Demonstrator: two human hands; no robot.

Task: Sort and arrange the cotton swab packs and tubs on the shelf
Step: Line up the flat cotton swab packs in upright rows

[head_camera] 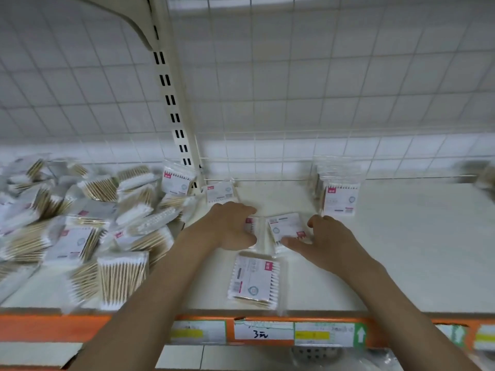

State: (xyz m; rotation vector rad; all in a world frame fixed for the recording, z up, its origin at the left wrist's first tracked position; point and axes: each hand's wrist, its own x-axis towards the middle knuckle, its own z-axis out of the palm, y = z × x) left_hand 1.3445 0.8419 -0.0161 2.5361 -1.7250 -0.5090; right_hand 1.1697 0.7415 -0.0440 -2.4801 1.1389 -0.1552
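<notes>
Crinkly plastic swab packs (pixel 288 231) lie mid-shelf (pixel 401 250), light and slippery, likely to slide. Left hand (pixel 230 227) curls its fingers on one pack; right hand (pixel 326 241) pinches another's edges, the best hold.

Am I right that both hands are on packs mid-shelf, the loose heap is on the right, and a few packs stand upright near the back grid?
Not quite: the head view shows the loose heap on the left. The left hand and right hand are on packs mid-shelf, and upright packs stand by the back grid.
</notes>
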